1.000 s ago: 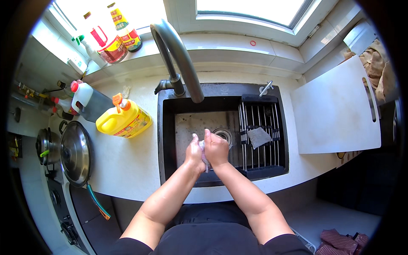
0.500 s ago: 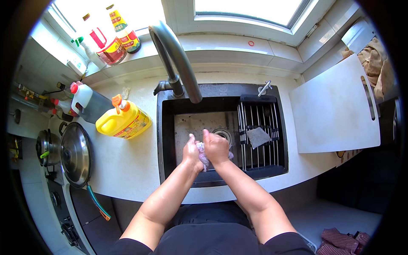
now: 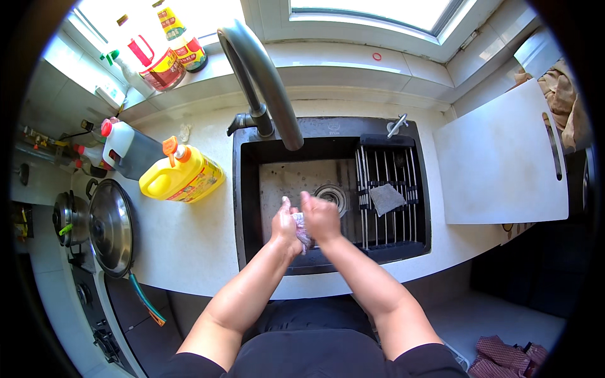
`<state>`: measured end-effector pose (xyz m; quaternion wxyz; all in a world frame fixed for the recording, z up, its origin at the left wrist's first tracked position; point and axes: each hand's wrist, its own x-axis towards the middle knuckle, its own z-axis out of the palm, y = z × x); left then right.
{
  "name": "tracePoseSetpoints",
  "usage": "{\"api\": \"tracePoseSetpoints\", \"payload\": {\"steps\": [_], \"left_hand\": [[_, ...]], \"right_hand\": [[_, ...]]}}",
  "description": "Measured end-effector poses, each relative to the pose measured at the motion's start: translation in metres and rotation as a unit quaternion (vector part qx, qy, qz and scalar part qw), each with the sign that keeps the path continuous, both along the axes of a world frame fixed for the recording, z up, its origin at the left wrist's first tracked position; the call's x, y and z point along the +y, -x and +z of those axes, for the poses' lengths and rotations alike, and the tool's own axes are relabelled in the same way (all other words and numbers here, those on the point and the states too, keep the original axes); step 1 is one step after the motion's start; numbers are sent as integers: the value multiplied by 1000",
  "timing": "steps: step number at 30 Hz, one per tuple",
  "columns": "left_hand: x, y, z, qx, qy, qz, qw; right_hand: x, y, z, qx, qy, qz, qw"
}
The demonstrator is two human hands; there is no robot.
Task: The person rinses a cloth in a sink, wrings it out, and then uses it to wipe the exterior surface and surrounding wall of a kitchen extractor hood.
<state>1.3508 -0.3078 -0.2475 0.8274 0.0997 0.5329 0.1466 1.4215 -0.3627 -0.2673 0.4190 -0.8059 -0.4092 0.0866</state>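
Over the dark sink (image 3: 247,208), my left hand (image 3: 287,225) is closed on a crumpled, wet-looking cloth (image 3: 302,230), white with pink and purple. My right hand (image 3: 321,219) presses against it from the other side, fingers curled and slightly smeared by motion, thumb up. Most of the cloth is hidden between the two hands. Just beyond them lies the round metal drain (image 3: 333,196). The grey faucet (image 3: 271,88) arches above the basin's back edge, and no water shows running from it.
A drying rack (image 3: 384,233) spans the sink's right side, with a grey scouring pad (image 3: 386,199) on it. A white cutting board (image 3: 501,157) stands at right. Leftward are a yellow detergent jug (image 3: 186,176), a dark-liquid jug (image 3: 135,151) and a lidded pan (image 3: 112,230).
My right hand has shifted slightly against the cloth, and the bit of cloth at its right side no longer shows. My left hand stays almost in place. The view has tilted a little.
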Motion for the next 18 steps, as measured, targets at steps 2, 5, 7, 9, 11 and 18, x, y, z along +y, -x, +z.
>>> {"api": "tracePoseSetpoints", "payload": {"steps": [2, 5, 7, 9, 11, 18], "left_hand": [[7, 9, -5, -69, 1, -33, 997], [21, 14, 10, -119, 42, -24, 992], [25, 16, 24, -111, 42, -33, 992], [26, 18, 17, -93, 30, -35, 995], [26, 14, 8, -71, 3, -12, 997], [-2, -6, 2, 53, -136, -20, 989]], "right_hand": [[1, -21, -2, 40, 33, -71, 996], [-10, -54, -22, 391, -65, -147, 906], [-13, -54, -14, 488, -106, -134, 856], [-15, -44, -3, 500, -101, -126, 851], [-18, -29, 13, 462, -63, -94, 879], [8, 14, -5, 148, -25, -131, 980]]}}
